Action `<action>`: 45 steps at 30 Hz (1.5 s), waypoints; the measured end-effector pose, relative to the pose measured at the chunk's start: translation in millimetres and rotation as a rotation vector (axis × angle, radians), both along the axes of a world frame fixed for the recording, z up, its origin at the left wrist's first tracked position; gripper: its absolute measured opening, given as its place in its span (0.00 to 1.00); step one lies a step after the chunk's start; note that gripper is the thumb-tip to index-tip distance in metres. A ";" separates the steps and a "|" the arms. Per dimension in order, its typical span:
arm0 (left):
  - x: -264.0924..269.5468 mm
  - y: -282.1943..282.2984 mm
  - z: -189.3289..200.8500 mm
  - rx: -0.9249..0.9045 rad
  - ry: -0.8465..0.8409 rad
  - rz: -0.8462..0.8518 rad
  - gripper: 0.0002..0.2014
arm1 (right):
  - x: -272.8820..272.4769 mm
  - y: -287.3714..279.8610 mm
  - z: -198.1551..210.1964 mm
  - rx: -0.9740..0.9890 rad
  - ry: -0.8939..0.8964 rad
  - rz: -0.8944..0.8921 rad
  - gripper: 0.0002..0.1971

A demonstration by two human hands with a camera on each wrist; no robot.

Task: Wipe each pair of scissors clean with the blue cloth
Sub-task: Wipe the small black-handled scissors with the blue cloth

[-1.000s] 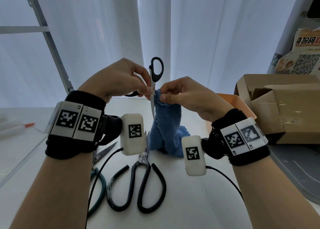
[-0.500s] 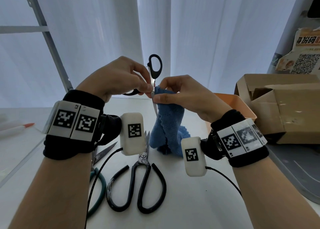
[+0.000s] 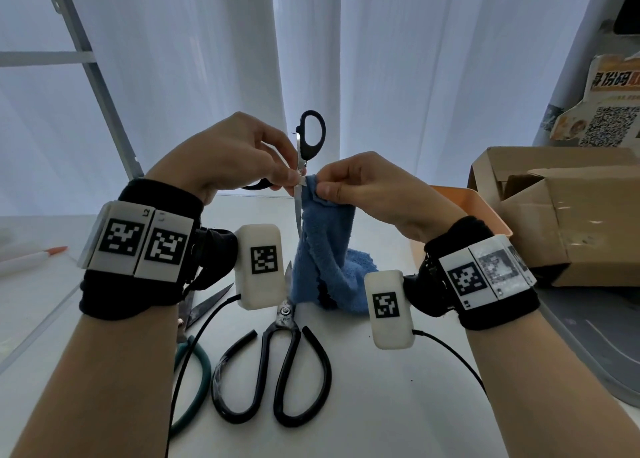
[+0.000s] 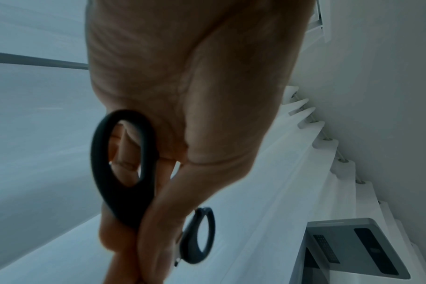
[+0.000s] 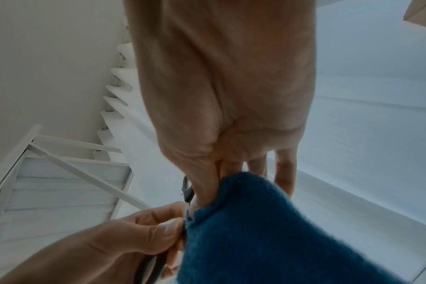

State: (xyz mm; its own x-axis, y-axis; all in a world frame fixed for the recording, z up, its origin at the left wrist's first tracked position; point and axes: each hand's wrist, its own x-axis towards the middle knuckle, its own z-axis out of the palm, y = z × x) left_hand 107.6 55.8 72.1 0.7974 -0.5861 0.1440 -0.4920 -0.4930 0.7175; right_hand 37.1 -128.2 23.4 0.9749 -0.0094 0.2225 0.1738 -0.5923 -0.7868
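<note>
Left hand (image 3: 228, 156) pinches small black scissors (image 3: 304, 152) up high, point down, so blade is easy to rub. Right hand (image 3: 367, 187) pinches blue cloth (image 3: 325, 249) against blade. 2 more scissors wait on table (image 3: 398, 405).

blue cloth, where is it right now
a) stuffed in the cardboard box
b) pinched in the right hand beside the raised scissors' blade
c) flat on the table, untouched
b: the right hand pinches the blue cloth at its top, against the blade of the raised scissors that the left hand holds.
</note>
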 end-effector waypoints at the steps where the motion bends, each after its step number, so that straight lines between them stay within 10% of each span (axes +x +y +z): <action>1: 0.3 0.1 0.2 -0.006 0.000 0.005 0.03 | -0.2 0.0 0.0 0.000 -0.003 -0.021 0.10; 6: 0.6 0.4 -0.5 -0.017 0.026 0.013 0.03 | -0.9 1.0 1.1 0.002 -0.004 -0.108 0.21; 11: 1.6 1.8 -0.3 -0.020 0.019 0.020 0.03 | -2.3 -3.0 1.9 0.056 0.015 -0.010 0.09; 45: 0.5 1.1 -1.1 -0.057 0.032 0.025 0.05 | -2.5 0.1 3.8 0.027 0.065 -0.170 0.11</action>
State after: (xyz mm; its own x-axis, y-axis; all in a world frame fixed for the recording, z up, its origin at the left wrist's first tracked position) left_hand 108.0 57.0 71.0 0.8161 -0.5579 0.1505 -0.4565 -0.4628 0.7599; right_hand 34.6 -128.2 27.3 0.9711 -0.1807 0.1561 0.0209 -0.5869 -0.8094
